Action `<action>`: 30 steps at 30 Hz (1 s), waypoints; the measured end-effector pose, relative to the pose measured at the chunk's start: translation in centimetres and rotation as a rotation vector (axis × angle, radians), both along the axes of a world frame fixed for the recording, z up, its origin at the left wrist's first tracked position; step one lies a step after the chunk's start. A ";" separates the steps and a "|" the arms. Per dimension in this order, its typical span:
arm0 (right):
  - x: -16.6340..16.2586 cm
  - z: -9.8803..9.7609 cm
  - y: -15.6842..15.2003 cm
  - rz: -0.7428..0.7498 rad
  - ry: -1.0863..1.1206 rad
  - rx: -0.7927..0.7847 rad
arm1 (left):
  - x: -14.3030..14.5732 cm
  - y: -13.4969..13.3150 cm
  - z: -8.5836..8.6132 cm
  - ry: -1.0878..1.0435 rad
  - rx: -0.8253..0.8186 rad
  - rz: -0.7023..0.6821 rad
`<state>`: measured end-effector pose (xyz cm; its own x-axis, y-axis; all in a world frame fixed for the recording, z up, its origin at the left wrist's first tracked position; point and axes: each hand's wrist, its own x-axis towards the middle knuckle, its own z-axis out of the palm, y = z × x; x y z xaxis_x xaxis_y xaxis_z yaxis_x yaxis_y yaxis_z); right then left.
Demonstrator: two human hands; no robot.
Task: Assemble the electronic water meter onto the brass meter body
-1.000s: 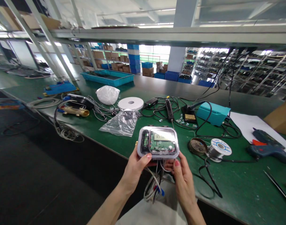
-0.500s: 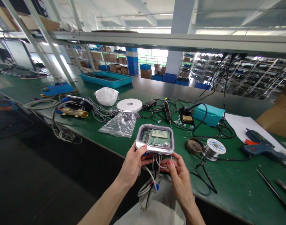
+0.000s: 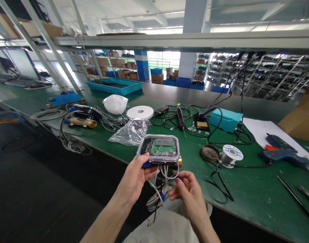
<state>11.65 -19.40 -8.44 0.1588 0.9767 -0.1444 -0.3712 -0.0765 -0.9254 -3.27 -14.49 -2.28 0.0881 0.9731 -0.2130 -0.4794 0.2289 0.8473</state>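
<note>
My left hand [image 3: 132, 177] grips the left side of an electronic meter [image 3: 160, 156], thumb on its clear cover and fingers beneath. Under the cover sit a green circuit board and a small display whose digits are now hard to read. A brass pipe end [image 3: 180, 161] shows at the meter's right side. Grey and black cables hang from its underside into a coiled cable bundle [image 3: 154, 201]. My right hand [image 3: 188, 189] is just below the meter, beside the cables. Its fingers are loosely bent and apart, with nothing visible between them; contact with the cables is unclear.
Behind the meter lie a plastic bag [image 3: 132, 131], a white tape roll [image 3: 140, 112] and a black pen-shaped tool [image 3: 180, 118]. A solder spool [image 3: 231, 156], a round tin [image 3: 208, 153] and a glue gun [image 3: 283, 157] are on the right. Another brass meter [image 3: 83, 122] lies left.
The meter has shifted left and tipped back, exposing its brass end and dimming the display. My right hand has dropped slightly away from the meter's lower edge.
</note>
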 end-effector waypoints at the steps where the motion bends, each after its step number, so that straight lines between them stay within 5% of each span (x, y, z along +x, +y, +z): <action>1: -0.2 0.3 0.0 0.019 0.057 0.007 | 0.0 0.0 0.0 0.002 0.002 0.002; 12: 1.0 1.0 -0.2 -0.042 0.147 0.028 | 0.0 0.0 0.2 -0.008 -0.010 0.020; 30: 0.4 -0.2 -0.3 -0.059 -0.161 0.026 | 0.0 -0.2 -0.3 -0.015 0.003 -0.009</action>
<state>12.09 -19.72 -8.67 0.2349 0.9681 -0.0871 -0.2211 -0.0340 -0.9747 -3.28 -14.69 -2.56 0.0999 0.9728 -0.2089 -0.4900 0.2309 0.8406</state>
